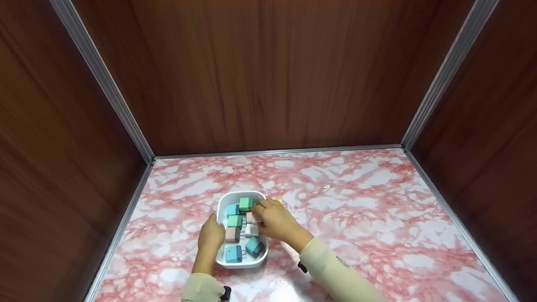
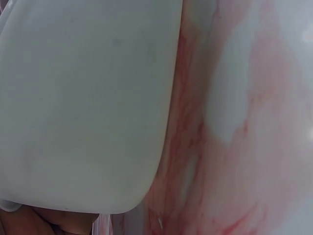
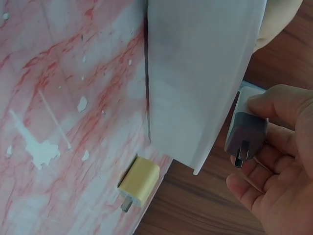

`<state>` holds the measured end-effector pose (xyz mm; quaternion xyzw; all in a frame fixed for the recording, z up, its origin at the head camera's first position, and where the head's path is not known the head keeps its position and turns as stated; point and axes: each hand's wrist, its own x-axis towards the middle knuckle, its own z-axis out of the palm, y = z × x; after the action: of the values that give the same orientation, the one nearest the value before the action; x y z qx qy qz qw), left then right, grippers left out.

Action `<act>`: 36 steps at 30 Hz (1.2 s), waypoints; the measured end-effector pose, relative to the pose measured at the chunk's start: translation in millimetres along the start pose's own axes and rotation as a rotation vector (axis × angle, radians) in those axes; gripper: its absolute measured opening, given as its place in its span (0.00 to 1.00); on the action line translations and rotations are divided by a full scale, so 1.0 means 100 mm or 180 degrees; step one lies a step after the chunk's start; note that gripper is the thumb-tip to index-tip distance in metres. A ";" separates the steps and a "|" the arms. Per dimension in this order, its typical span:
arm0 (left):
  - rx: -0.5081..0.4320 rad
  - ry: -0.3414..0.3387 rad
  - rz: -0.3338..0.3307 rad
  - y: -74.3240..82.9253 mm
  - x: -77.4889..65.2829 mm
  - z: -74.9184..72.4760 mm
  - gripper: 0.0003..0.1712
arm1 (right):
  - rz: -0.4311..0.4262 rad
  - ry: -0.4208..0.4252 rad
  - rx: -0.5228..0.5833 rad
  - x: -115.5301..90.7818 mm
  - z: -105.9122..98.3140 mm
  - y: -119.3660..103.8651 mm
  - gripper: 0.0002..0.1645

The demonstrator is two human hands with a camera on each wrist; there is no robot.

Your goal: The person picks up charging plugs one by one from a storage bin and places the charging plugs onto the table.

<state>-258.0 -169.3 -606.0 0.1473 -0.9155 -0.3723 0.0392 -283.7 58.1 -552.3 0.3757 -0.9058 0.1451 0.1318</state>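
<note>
A white plastic bin [image 1: 241,265] holds several wall chargers in blue, green, pink and white, such as a blue charger [image 1: 233,254] and a green charger [image 1: 235,221]. At its left rim my left hand [image 1: 211,235] grips the wall; only a bit of its fingers [image 2: 63,221] shows in the left wrist view, at the bin's edge. My right hand [image 1: 275,218] is over the bin's right side. Between thumb and fingers it pinches a charger [image 3: 247,132], pale with a grey prong end, seen in the right wrist view just above the rim.
A yellow charger [image 3: 141,178] lies on the pink-and-white marbled table [image 1: 377,201], just outside the bin beyond my right hand. Brown wood panels [image 1: 268,75] with grey metal edging close off the back and both sides.
</note>
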 end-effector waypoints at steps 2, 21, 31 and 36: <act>-0.0002 0.0004 0.0011 0.01 0.00 -0.01 0.24 | -0.0002 0.0030 -0.0026 -0.01 0.00 0.02 0.27; -0.0043 0.0014 0.0023 0.00 0.01 0.00 0.23 | 0.0122 0.0263 -0.0164 -0.12 -0.02 0.22 0.23; 0.0022 -0.0036 -0.0018 -0.01 0.02 0.01 0.28 | 0.0403 0.0295 -0.0207 -0.18 0.03 0.28 0.22; 0.0029 -0.0045 -0.0017 -0.02 0.02 0.01 0.28 | 0.0492 0.0350 -0.0206 -0.20 0.05 0.32 0.21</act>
<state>-259.3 -170.4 -608.1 0.1473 -0.9170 -0.3693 0.0310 -293.8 90.6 -569.1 0.2917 -0.9277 0.1460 0.1817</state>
